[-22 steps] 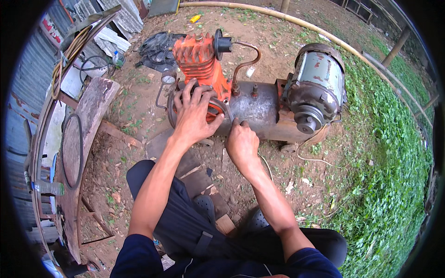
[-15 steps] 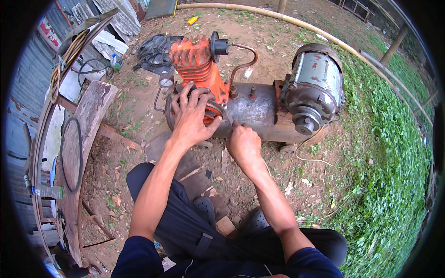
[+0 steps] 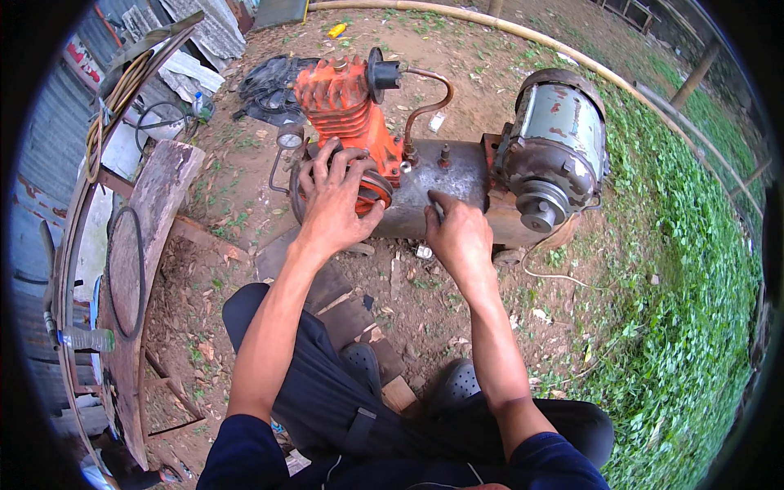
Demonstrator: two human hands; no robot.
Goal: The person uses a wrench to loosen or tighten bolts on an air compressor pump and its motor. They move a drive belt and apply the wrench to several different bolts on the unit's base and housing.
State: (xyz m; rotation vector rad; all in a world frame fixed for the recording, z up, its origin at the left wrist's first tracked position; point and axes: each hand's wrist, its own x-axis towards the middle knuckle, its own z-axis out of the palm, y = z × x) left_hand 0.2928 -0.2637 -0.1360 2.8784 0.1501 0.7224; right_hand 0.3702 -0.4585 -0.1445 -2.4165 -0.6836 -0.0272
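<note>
An orange finned compressor pump stands on a dark rusty tank. My left hand grips the rim of the round orange-and-dark wheel at the pump's near side, fingers curled over it. My right hand is closed over the tank just right of the wheel, apparently on a thin metal tool mostly hidden by the fingers. A bent copper pipe runs beside the pump, and a round gauge is at its left. A grey motor with a stepped pulley sits on the tank's right.
Weathered planks, coiled hose, a plastic bottle and corrugated sheets line the left. A black bundle lies behind the pump. A bamboo pole runs along the back, grass along the right, and a pale cord below the motor.
My right hand has moved right, away from the wheel's edge, taking the thin tool along. My left hand stays on the wheel, shifted slightly.
</note>
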